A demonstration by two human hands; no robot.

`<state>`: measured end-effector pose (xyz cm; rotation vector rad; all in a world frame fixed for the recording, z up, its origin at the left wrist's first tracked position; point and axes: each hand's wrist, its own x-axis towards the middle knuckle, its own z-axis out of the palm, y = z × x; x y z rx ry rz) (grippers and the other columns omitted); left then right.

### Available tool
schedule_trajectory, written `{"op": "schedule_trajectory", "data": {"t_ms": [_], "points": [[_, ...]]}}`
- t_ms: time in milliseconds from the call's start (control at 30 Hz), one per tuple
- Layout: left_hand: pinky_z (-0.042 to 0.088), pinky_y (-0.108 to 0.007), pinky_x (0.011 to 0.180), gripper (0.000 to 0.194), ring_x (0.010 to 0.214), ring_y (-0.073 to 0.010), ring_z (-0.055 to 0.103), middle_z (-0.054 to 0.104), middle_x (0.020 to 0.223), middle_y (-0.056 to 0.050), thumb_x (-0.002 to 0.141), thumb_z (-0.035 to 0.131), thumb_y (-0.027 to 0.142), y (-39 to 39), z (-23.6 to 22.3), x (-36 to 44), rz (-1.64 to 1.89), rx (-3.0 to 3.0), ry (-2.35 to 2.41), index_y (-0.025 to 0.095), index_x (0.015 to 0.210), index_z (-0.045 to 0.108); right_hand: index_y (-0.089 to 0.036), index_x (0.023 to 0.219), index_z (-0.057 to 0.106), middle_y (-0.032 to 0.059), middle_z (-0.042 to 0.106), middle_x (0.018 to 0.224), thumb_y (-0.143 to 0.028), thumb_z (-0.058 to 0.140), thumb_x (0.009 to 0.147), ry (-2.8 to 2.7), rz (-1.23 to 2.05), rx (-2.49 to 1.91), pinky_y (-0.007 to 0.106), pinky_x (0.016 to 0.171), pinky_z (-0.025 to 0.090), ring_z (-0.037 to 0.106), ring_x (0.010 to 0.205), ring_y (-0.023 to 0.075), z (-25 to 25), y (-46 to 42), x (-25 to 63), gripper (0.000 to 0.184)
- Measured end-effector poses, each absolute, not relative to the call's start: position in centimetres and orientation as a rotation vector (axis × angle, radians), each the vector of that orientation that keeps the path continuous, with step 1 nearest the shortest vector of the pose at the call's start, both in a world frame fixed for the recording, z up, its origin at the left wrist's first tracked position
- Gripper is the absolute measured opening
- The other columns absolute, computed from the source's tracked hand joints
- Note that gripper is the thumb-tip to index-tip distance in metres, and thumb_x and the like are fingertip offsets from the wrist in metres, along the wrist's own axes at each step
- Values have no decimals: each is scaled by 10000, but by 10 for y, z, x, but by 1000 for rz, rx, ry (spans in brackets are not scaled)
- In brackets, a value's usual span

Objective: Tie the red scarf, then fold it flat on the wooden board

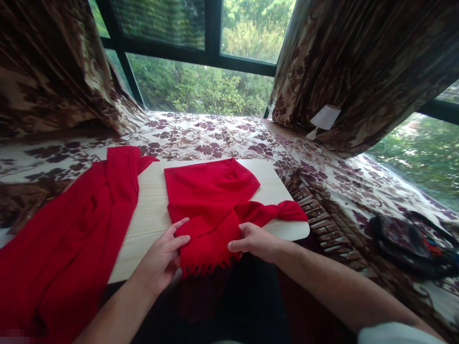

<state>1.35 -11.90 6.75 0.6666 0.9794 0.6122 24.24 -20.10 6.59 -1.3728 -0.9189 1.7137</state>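
Note:
A red scarf [211,196] with a fringed end lies partly folded on a pale wooden board [152,208]. Its fringe hangs over the board's near edge, toward my lap. My left hand [167,248] grips the left side of the fringed end, thumb on top and the other fingers partly hidden beneath. On the opposite side, my right hand [251,241] pinches the same end with its thumb on the cloth. A twisted strip of red cloth runs out to the right past my right hand. At the left, another red cloth [89,215] drapes over the board's edge.
Behind the board a floral-patterned cover [211,136] spreads below the window. A small white lamp [324,118] stands by the right curtain [344,62]. To the right lies a dark bag [405,248], beside a gathered brown trim [319,217].

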Motion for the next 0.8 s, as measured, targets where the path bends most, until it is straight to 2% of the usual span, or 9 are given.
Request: {"op": "schedule_trajectory", "data": {"t_ms": [67,167,233,333,400,500,567,700,800], "points": [[608,-318,663,666,656,-165,685,686,910,-51,770,676,69,-119,67,13,612,675,984,219,1391,488,-133,886,636,10,672,674,-450,830,664,-847,1737,-1220,212,509,461,602,536,112,64,-205,241,433],[605,-319,647,644,716,-195,710,702,998,-90,774,690,93,-119,68,13,637,694,1000,214,1376,494,-157,1005,573,-3,669,650,-514,761,752,-839,1837,-1021,176,374,356,537,386,94,67,-211,245,477],[605,-317,659,629,764,-214,722,707,1033,-110,764,706,107,-118,68,13,657,723,1022,197,1354,507,-153,980,563,6,669,653,-542,733,785,-978,1986,-967,167,353,302,480,340,69,75,-214,250,467],[600,-311,686,642,749,-205,716,713,996,-92,706,750,107,-116,68,11,638,832,1050,183,1307,536,-140,875,604,31,669,695,-552,675,837,-1398,2124,-1081,182,416,352,509,411,69,90,-212,263,420],[582,-292,631,664,640,-180,682,708,870,-42,671,773,125,-114,68,6,585,979,1077,196,1295,555,-145,819,629,28,664,701,-487,633,879,-1654,1880,-1404,196,465,376,542,477,86,97,-207,275,347],[455,-227,463,610,439,-144,545,593,594,45,691,769,218,-108,68,-4,495,1336,1183,226,1280,610,-160,746,639,6,633,630,-360,603,886,-1763,1104,-1904,220,520,366,552,544,112,100,-196,301,247],[378,-218,448,515,434,-150,505,529,520,50,695,778,283,-102,69,-11,495,1617,1280,246,1199,683,-163,734,657,11,644,642,-311,616,860,-1757,691,-2050,237,564,368,556,594,126,98,-189,323,198],[410,-253,570,317,621,-226,597,566,555,-14,681,808,389,-89,76,-10,694,1947,1467,266,969,764,-173,856,725,41,727,818,-281,653,826,-1819,482,-2117,259,677,414,619,742,164,94,-181,357,133],[491,-306,811,276,860,-265,670,723,841,-67,826,669,419,-85,80,15,765,2153,1284,247,1024,755,-185,901,746,52,749,888,-268,601,868,-1886,526,-2120,270,729,428,645,809,184,91,-178,364,171]]}}
